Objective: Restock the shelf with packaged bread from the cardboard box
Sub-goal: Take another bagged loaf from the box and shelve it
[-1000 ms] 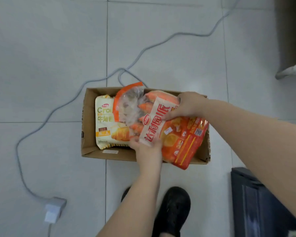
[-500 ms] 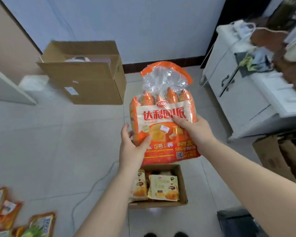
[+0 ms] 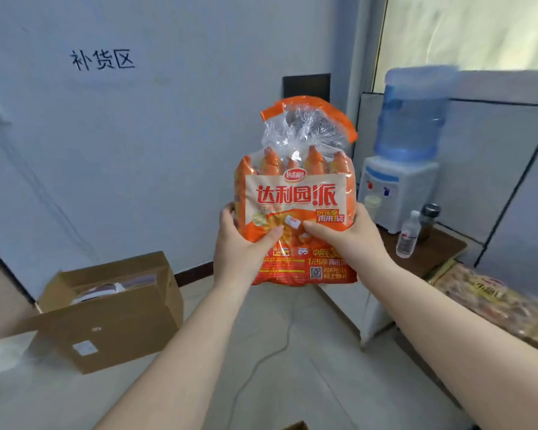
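Item: bread package (image 3: pixel 295 193), one, orange printed film with a clear crimped top. Held upright at chest height in front of the person, well above the floor, label facing the camera.

Hold: left hand (image 3: pixel 239 243) grips the lower left edge, thumb curled across the front; right hand (image 3: pixel 348 237) grips the lower right edge, thumb likewise on the front. Both hands pinch the pack between thumb and fingers; the fingers behind it are hidden. A two-sided hold low on the pack likely keeps the soft contents from being crushed and the label readable while carrying.

Appearance: several individually wrapped orange pieces stand in a row behind a cream label panel with red lettering. The clear top is gathered and puffed, with an orange band arching over it. A code square sits at the lower right of the front. The film looks intact.

Surroundings: an open cardboard box (image 3: pixel 112 308) on the floor to the left; a water dispenser (image 3: pixel 401 169) and a bottle (image 3: pixel 409 235) on a surface to the right. No shelf is clearly identifiable.
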